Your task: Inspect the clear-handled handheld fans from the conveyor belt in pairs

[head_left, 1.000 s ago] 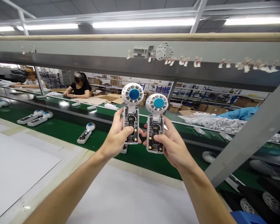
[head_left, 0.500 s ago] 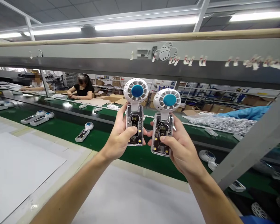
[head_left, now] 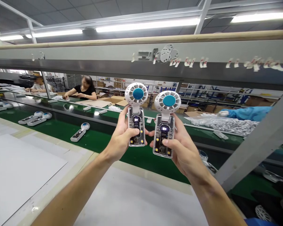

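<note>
Two white handheld fans with round slotted heads and blue centres are held upright side by side. My left hand (head_left: 119, 138) is closed round the handle of the left fan (head_left: 138, 94), its thumb pressed on the front. My right hand (head_left: 184, 149) grips the right fan (head_left: 169, 101) the same way, thumb on the front near the middle. Both handles are clear-fronted, showing dark circuit boards with yellow squares and small glowing displays. The two fans are apart, above a green conveyor belt (head_left: 103, 131).
On the belt's left lie a fan (head_left: 79, 133) and a pair of fans (head_left: 39, 118). A white worktop (head_left: 132, 194) is in front of me. A slanted metal post (head_left: 252, 141) stands right. Beyond are a person in black (head_left: 88, 91), a blue sleeve (head_left: 250, 113) and small white parts (head_left: 226, 125).
The displays on both fans have lit up brightly. Fans on the belt have shifted left. The person in black has stretched an arm out, and a blue-sleeved hand has come over the white parts.
</note>
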The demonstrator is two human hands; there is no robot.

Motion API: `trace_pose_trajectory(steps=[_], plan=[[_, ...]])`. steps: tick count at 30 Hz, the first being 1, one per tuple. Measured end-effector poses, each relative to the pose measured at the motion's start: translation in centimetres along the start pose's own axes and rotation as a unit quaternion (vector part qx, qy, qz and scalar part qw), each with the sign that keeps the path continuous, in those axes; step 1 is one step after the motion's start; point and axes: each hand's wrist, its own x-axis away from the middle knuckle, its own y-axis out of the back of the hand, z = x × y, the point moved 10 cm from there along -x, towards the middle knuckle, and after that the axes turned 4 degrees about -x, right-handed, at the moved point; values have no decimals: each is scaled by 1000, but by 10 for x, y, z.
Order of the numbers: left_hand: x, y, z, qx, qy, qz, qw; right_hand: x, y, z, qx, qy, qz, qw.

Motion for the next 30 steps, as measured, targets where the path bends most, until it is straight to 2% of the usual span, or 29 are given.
trace_pose_trajectory(steps=[7, 17, 30], plan=[[1, -6, 1, -13, -2, 35, 999, -1, 0, 0, 12, 1, 10, 1000], [2, -2, 2, -10, 7, 8, 1000, 0, 1, -2, 10, -16, 3, 1000], [3, -7, 6, 10, 23, 33, 999, -1, -4, 2, -18, -11, 4, 1000]])
